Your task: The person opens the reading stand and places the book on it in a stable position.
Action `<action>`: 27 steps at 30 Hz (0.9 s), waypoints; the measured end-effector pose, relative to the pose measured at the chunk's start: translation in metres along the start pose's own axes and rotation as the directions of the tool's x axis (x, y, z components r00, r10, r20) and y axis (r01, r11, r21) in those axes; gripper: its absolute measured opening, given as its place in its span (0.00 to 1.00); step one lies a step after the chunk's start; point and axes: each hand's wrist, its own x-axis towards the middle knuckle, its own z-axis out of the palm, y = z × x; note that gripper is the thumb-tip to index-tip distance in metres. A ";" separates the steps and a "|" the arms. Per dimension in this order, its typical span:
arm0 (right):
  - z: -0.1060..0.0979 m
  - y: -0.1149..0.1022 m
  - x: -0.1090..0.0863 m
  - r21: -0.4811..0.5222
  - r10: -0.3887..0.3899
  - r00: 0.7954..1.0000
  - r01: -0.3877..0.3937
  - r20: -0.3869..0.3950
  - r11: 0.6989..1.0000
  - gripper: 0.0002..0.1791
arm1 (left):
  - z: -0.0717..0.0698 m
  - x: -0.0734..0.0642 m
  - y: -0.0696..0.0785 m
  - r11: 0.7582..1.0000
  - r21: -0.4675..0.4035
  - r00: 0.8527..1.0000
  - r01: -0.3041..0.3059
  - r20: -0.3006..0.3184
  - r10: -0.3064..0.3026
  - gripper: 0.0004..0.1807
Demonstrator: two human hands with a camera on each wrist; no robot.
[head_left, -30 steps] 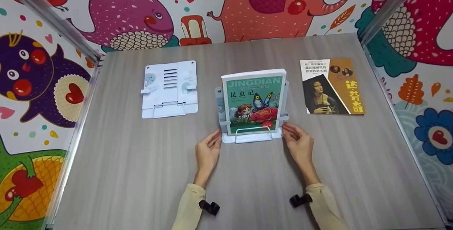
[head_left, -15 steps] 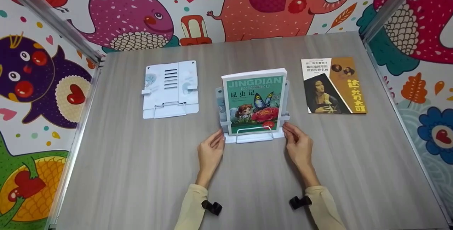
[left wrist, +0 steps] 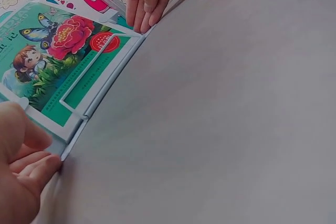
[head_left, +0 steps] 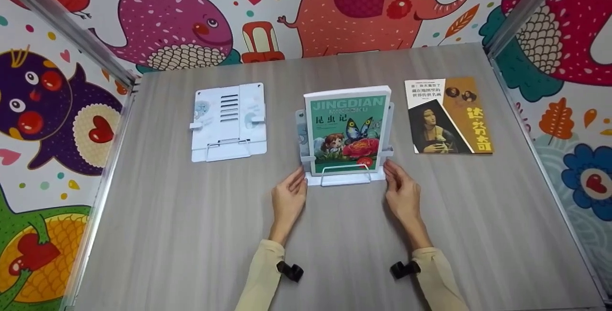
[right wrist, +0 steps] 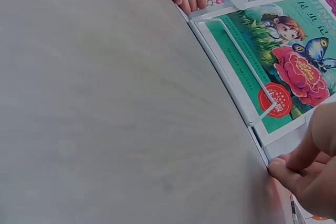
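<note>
A green-covered book [head_left: 350,129] leans upright on a white book stand [head_left: 313,179], its lower edge behind the wire page holder [right wrist: 242,56]. My left hand [head_left: 289,200] pinches the stand's lower left corner between thumb and fingers; the same grip shows in the left wrist view, with the hand [left wrist: 23,163] at the base's end. At the opposite lower corner, my right hand [head_left: 403,195] holds the base, its thumb and fingertips [right wrist: 278,169] close together on the edge. Parts of the fingers are hidden beside the stand.
A second white book stand [head_left: 241,131] lies flat at the left of the wood-grain table [head_left: 191,234]. An orange and white book [head_left: 459,95] with a portrait cover lies at the right. Cartoon-printed walls [head_left: 267,24] and metal posts [head_left: 530,7] border the table.
Both hands have moved the stand, with the green book on it, a little away from the person and slightly right. The flat stand and the orange book stay in place.
</note>
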 end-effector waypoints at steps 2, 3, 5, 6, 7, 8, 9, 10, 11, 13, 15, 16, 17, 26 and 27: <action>-0.001 -0.001 0.002 -0.004 -0.006 0.999 0.006 0.031 1.000 0.21 | 0.003 0.002 -0.001 1.000 -0.003 1.000 -0.009 -0.005 0.009 0.18; -0.002 -0.001 0.003 -0.004 -0.007 0.999 0.008 0.048 1.000 0.22 | 0.004 0.004 -0.001 1.000 -0.002 1.000 -0.017 -0.004 0.017 0.18; -0.003 -0.002 0.006 -0.001 -0.004 0.997 0.004 0.079 1.000 0.24 | 0.007 0.006 0.000 1.000 0.004 1.000 -0.023 0.002 0.023 0.19; -0.003 -0.002 0.007 0.001 0.001 0.996 -0.002 0.093 1.000 0.25 | 0.008 0.007 0.000 1.000 0.011 1.000 -0.024 0.005 0.024 0.19; -0.004 -0.001 0.009 -0.003 0.007 0.995 -0.007 0.104 1.000 0.26 | 0.010 0.009 0.001 0.999 0.019 1.000 -0.026 0.010 0.026 0.19; -0.004 -0.001 0.010 -0.008 0.013 0.994 -0.012 0.111 1.000 0.27 | 0.011 0.010 0.001 0.999 0.026 0.999 -0.028 0.016 0.028 0.19; -0.005 0.000 0.012 -0.009 0.016 0.993 -0.015 0.116 1.000 0.27 | 0.013 0.011 0.002 0.999 0.037 0.999 -0.031 0.024 0.030 0.20; -0.005 0.000 0.014 -0.011 0.019 0.993 -0.018 0.118 1.000 0.27 | 0.015 0.013 0.002 0.998 0.049 0.999 -0.037 0.030 0.036 0.20; -0.004 0.001 0.016 -0.010 0.022 0.993 -0.021 0.119 1.000 0.28 | 0.017 0.015 0.003 0.997 0.062 0.999 -0.044 0.033 0.042 0.21; -0.004 0.002 0.021 -0.013 0.014 0.994 -0.012 0.110 1.000 0.27 | 0.021 0.019 0.003 0.995 0.084 0.998 -0.060 0.039 0.057 0.21; -0.004 0.003 0.025 -0.009 0.002 0.995 -0.001 0.100 1.000 0.27 | 0.026 0.023 0.004 0.993 0.099 0.997 -0.069 0.044 0.065 0.22; -0.004 0.004 0.028 -0.011 -0.001 0.996 0.002 0.094 1.000 0.27 | 0.028 0.026 0.004 0.992 0.105 0.997 -0.072 0.046 0.067 0.22; -0.004 0.005 0.030 -0.012 -0.004 0.996 0.005 0.091 1.000 0.27 | 0.030 0.028 0.004 0.992 0.109 0.997 -0.064 0.047 0.059 0.23; -0.005 0.003 0.054 0.008 0.060 0.993 -0.061 0.103 0.998 0.28 | 0.045 0.048 0.007 0.998 0.069 0.998 -0.014 0.057 0.011 0.23; -0.005 0.003 0.056 0.006 0.063 0.993 -0.064 0.105 0.998 0.29 | 0.046 0.049 0.008 0.997 0.074 0.998 -0.016 0.061 0.011 0.23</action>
